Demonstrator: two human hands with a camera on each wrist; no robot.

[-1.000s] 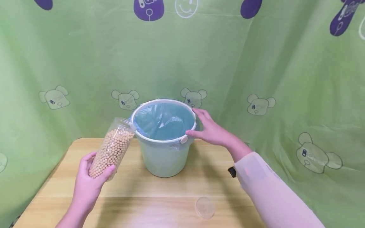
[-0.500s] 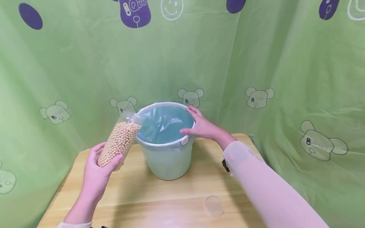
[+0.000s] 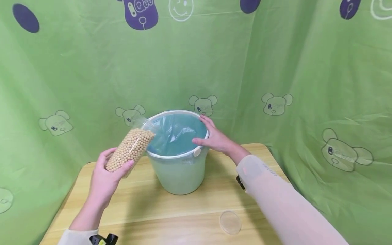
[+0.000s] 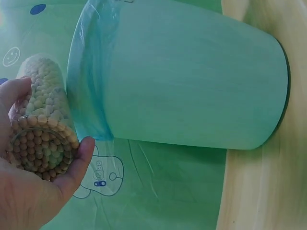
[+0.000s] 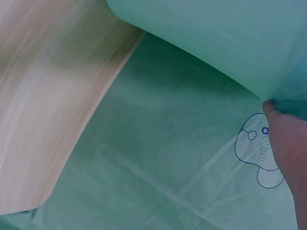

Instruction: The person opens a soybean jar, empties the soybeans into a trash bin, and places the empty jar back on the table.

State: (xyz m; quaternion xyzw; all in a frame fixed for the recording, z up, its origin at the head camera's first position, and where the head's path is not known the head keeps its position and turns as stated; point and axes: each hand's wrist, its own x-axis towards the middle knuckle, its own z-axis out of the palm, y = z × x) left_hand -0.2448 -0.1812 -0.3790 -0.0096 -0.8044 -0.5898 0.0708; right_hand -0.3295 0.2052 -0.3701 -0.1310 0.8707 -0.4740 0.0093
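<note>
My left hand (image 3: 105,178) grips a clear plastic jar (image 3: 131,149) filled with small round beige balls like dried soybeans. Tilted to the right, the jar has its uncapped mouth over the left rim of a pale green trash can (image 3: 180,175); the balls are still inside it. In the left wrist view, the jar's round base (image 4: 42,151) faces the camera. A blue plastic bag (image 3: 176,134) lines the can, which stands upright. My right hand (image 3: 215,137) rests spread on the can's right rim, its thumb reaching over the edge.
A clear round lid (image 3: 230,223) lies on the wooden table (image 3: 171,221), front right of the can. A green patterned curtain (image 3: 214,58) hangs behind and on both sides. The table's right edge (image 5: 103,103) shows in the right wrist view.
My left hand has brought the jar right and tilted it further, its mouth now over the can's rim. My right hand stays at the rim. The head view has shifted slightly.
</note>
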